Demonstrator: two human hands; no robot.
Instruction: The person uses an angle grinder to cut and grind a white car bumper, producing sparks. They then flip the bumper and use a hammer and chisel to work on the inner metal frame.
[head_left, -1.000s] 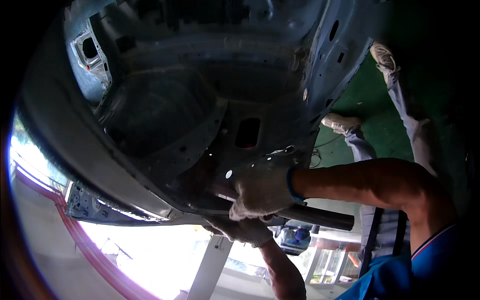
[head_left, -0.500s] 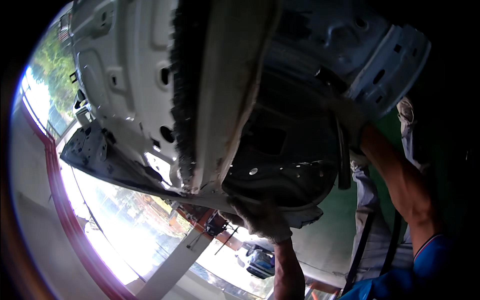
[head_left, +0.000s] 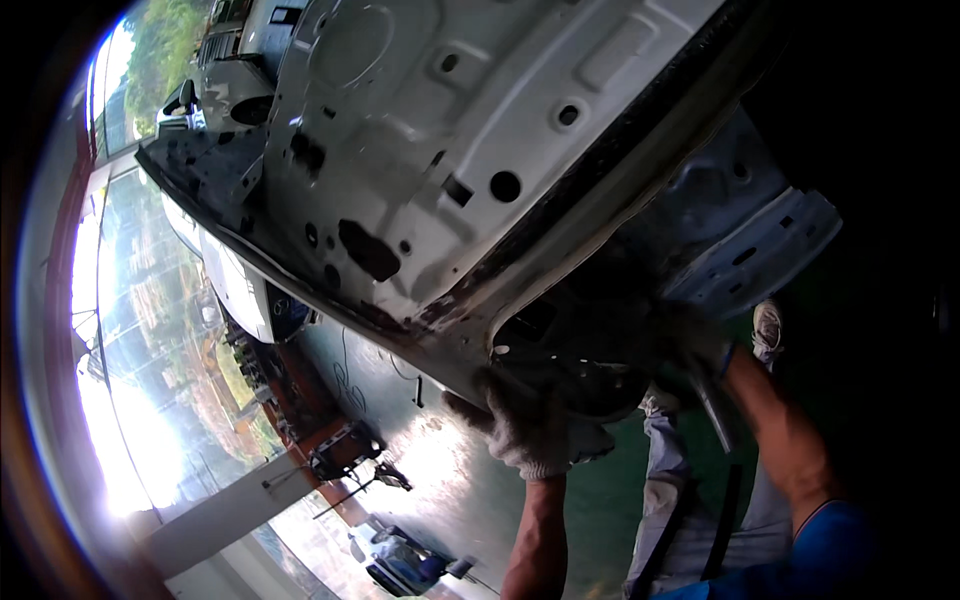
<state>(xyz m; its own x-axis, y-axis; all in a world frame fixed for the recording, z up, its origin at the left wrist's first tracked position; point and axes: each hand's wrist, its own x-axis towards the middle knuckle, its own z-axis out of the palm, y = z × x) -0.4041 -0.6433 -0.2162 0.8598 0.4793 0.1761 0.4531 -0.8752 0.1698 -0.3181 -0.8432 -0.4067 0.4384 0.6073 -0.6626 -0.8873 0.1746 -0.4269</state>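
A large pale sheet-metal car body panel [head_left: 520, 110], with several holes and a dark seam, fills the upper middle. My left hand [head_left: 522, 425], in a pale knitted glove, grips its lower edge near a corner. To the right, inside a dark recess beside a blue-grey metal section [head_left: 750, 250], is my right hand [head_left: 700, 345], gloved and in deep shadow. It is closed round a hammer, whose handle [head_left: 716, 415] sticks out below the fist. The hammer's head is lost in the dark.
A workbench with a vise [head_left: 345, 450] stands at lower left on the green floor [head_left: 600, 510]. Beyond the bright window openings are a white car [head_left: 235, 280] and greenery. A pillar [head_left: 215, 510] rises at lower left. My legs and shoes [head_left: 768, 325] are below right.
My view has turned, so the panel now slants to the right and more floor shows. The hammer handle has tilted; my left hand stays at the panel's lower edge.
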